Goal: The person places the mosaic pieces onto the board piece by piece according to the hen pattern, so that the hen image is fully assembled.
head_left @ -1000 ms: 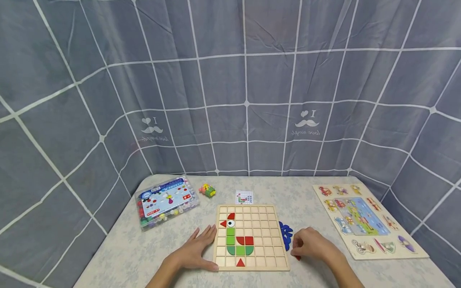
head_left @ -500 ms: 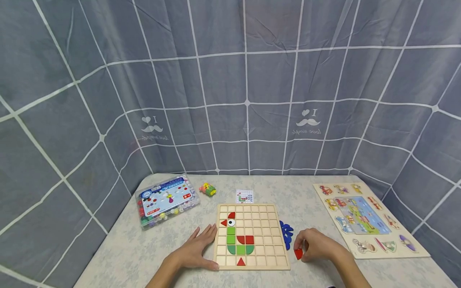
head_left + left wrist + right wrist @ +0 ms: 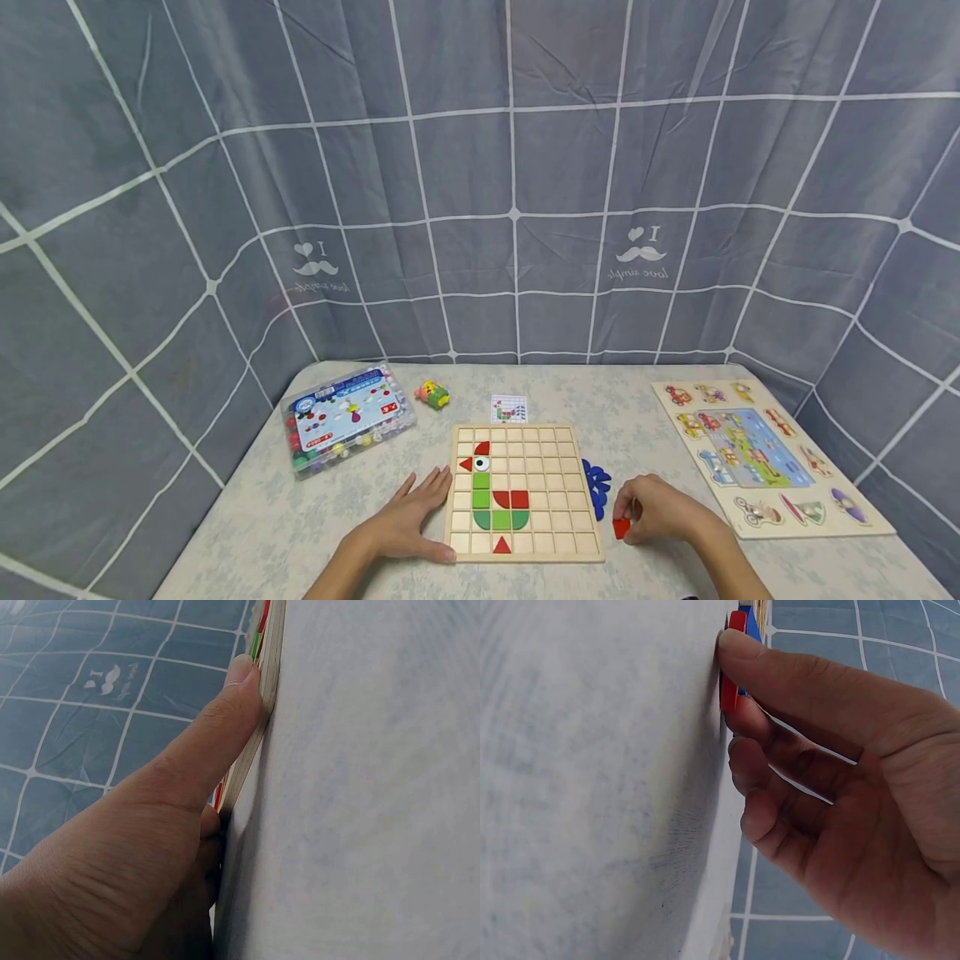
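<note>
A square wooden grid board lies on the table, bearing red and green tiles and a white eye tile arranged like a bird. My left hand lies spread beside its left side, the thumb touching the front corner; in the left wrist view the thumb rests along the board's edge. To the board's right, my right hand pinches a red tile low at the tabletop. The right wrist view has thumb and forefinger on this red tile. Blue pieces lie in a pile between board and right hand.
Behind the board lies a small picture card. Farther left are a clear box of beads and a small colourful toy. A wooden picture puzzle lies at the right. A grey checked curtain surrounds the table.
My right hand has shifted slightly right, and the red tile in its fingers has come more into view. The left hand and the tiles on the board stay as they were.
</note>
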`<state>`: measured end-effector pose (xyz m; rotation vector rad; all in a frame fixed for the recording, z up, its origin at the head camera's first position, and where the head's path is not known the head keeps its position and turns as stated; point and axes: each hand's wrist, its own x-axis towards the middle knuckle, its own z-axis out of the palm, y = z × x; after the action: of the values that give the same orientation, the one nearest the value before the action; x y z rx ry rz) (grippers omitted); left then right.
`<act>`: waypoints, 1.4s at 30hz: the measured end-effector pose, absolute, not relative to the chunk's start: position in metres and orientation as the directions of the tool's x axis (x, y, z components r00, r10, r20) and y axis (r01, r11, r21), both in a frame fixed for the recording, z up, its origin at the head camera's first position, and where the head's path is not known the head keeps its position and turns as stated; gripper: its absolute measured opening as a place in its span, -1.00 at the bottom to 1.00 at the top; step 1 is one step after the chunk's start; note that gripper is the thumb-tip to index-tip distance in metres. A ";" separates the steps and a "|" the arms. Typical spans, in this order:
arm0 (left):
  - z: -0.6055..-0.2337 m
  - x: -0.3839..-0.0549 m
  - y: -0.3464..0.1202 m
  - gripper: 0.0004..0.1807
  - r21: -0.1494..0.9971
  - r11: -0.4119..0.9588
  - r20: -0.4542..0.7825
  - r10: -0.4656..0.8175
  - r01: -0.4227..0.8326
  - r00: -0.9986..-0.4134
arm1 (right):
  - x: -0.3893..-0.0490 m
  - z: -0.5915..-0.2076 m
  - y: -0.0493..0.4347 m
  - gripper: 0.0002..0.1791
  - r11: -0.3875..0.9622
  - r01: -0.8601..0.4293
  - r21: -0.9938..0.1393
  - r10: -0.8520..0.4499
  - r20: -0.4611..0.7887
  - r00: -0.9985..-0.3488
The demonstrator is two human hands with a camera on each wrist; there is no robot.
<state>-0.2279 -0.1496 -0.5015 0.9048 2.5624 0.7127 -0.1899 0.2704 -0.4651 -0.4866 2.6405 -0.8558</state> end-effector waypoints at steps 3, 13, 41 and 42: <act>-0.502 -0.229 -0.149 0.24 0.561 0.681 -0.152 0.645 0.472 -0.749 | -0.190 -0.465 0.270 -0.73 0.763 -0.216 -0.609 -0.405 -0.192 -0.894; -0.501 -0.227 -0.149 0.23 0.560 0.672 -0.140 0.653 0.484 -0.744 | -0.189 -0.467 0.269 -0.76 0.756 -0.225 -0.614 -0.411 -0.179 -0.894; -0.501 -0.227 -0.149 0.23 0.567 0.682 -0.161 0.643 0.463 -0.749 | -0.216 -0.448 0.206 -0.80 0.728 -0.337 -0.597 -0.478 -0.089 -0.874; -0.502 -0.227 -0.149 0.23 0.567 0.682 -0.161 0.642 0.462 -0.750 | -0.218 -0.449 0.201 -0.81 0.733 -0.337 -0.590 -0.476 -0.091 -0.875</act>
<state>-0.2275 -0.1493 -0.5016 0.8679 2.5475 0.7221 -0.2180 0.2010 -0.4489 -0.6434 2.7000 -0.8523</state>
